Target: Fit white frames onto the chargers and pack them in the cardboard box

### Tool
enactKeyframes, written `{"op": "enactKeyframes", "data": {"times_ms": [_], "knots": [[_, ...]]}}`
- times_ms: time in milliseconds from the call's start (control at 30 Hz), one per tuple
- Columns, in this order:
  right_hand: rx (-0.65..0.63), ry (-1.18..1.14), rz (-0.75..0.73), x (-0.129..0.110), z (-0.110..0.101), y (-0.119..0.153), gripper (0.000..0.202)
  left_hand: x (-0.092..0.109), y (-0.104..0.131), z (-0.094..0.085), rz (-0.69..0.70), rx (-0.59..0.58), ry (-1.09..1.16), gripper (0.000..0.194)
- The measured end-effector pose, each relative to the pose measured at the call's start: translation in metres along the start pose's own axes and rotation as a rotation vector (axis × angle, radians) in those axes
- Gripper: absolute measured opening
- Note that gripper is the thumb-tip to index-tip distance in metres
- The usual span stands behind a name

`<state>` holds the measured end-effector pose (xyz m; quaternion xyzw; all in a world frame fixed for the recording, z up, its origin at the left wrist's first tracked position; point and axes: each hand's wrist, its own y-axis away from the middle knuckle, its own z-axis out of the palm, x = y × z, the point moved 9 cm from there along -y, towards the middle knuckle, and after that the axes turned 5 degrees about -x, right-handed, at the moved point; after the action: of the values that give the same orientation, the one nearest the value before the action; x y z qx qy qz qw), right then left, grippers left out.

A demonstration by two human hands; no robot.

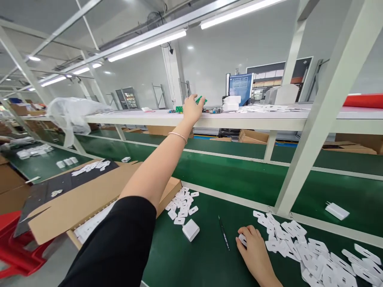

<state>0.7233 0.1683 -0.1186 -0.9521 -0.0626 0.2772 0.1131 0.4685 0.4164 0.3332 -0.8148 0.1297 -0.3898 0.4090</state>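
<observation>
My left hand (192,108) is stretched out over the raised shelf, its fingers closed on a small green circuit board (204,100). Beside it on the shelf lies another green board (179,109) among small electronic parts. Low on the green work surface, my right hand (253,251) is curled around a small white plastic piece (242,239), partly hidden by the fingers. A black pen-like tool (223,233) lies left of this hand. Further left stands a white charger housing (190,230), near a pile of flat white plates (181,205).
A large heap of white slotted plates (317,255) spreads at right. A white plug charger (337,210) lies on the green conveyor belt beyond. An open cardboard box (74,199) sits at left. A slanted white post (323,103) rises at right; the shelf edge (254,122) runs across.
</observation>
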Motion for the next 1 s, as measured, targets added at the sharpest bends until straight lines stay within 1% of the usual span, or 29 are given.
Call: {"op": "enactKeyframes", "data": {"times_ms": [33, 67, 100, 133, 167, 200, 233, 267, 300, 333, 367, 400, 433, 467, 533, 567, 600, 667, 767, 900, 1000], "knots": [[0.004, -0.006, -0.002, 0.0, -0.001, 0.0, 0.018, -0.004, 0.002, 0.004, -0.018, -0.013, 0.047, 0.025], [0.005, -0.013, -0.006, 0.0, -0.001, -0.001, 0.018, -0.007, 0.013, 0.007, -0.013, -0.019, 0.083, 0.023], [0.003, -0.022, -0.011, 0.0, -0.001, -0.001, 0.019, -0.01, 0.033, 0.007, 0.017, -0.017, 0.103, 0.022], [0.0, -0.03, -0.014, 0.001, 0.0, -0.001, 0.02, -0.013, 0.06, 0.006, 0.057, -0.014, 0.1, 0.023], [-0.002, -0.037, -0.014, 0.002, 0.001, -0.001, 0.021, -0.016, 0.092, 0.005, 0.098, -0.027, 0.081, 0.023], [-0.009, -0.043, -0.011, 0.004, 0.002, -0.001, 0.024, -0.02, 0.128, 0.006, 0.15, -0.065, 0.059, 0.021], [-0.019, -0.046, -0.006, 0.006, 0.004, -0.002, 0.026, -0.024, 0.167, 0.009, 0.215, -0.149, 0.03, 0.02], [-0.034, -0.046, 0.001, 0.009, 0.005, -0.003, 0.029, -0.029, 0.207, 0.015, 0.262, -0.262, -0.005, 0.019], [-0.053, -0.043, 0.011, 0.011, 0.006, -0.005, 0.032, -0.038, 0.246, 0.021, 0.274, -0.373, -0.037, 0.023], [-0.077, -0.038, 0.025, 0.014, 0.008, -0.008, 0.035, -0.05, 0.281, 0.026, 0.243, -0.464, -0.063, 0.03], [-0.107, -0.034, 0.043, 0.017, 0.01, -0.011, 0.038, -0.065, 0.313, 0.031, 0.182, -0.543, -0.055, 0.04], [-0.139, -0.03, 0.065, 0.019, 0.012, -0.014, 0.041, -0.082, 0.338, 0.034, 0.082, -0.592, -0.002, 0.048], [-0.17, -0.028, 0.088, 0.022, 0.014, -0.017, 0.043, -0.102, 0.358, 0.035, -0.06, -0.611, 0.087, 0.053], [-0.2, -0.027, 0.107, 0.024, 0.016, -0.019, 0.045, -0.125, 0.373, 0.035, -0.226, -0.589, 0.169, 0.051], [-0.233, -0.033, 0.131, 0.026, 0.017, -0.021, 0.046, -0.158, 0.387, 0.031, -0.398, -0.523, 0.194, 0.036], [-0.233, -0.037, 0.135, 0.025, 0.017, -0.022, 0.047, -0.17, 0.389, 0.028, -0.446, -0.497, 0.192, 0.032], [-0.225, -0.043, 0.135, 0.025, 0.016, -0.022, 0.047, -0.178, 0.388, 0.026, -0.463, -0.482, 0.186, 0.03], [-0.202, -0.055, 0.131, 0.025, 0.013, -0.022, 0.047, -0.185, 0.384, 0.021, -0.46, -0.488, 0.193, 0.022], [-0.188, -0.065, 0.138, 0.028, 0.012, -0.022, 0.049, -0.18, 0.388, 0.011, -0.411, -0.541, 0.192, 0.014], [-0.19, -0.069, 0.151, 0.036, 0.015, -0.026, 0.053, -0.164, 0.408, 0.0, -0.346, -0.611, 0.155, 0.016], [-0.179, -0.065, 0.138, 0.039, 0.015, -0.029, 0.055, -0.15, 0.421, -0.001, -0.273, -0.657, 0.12, 0.02]]}}
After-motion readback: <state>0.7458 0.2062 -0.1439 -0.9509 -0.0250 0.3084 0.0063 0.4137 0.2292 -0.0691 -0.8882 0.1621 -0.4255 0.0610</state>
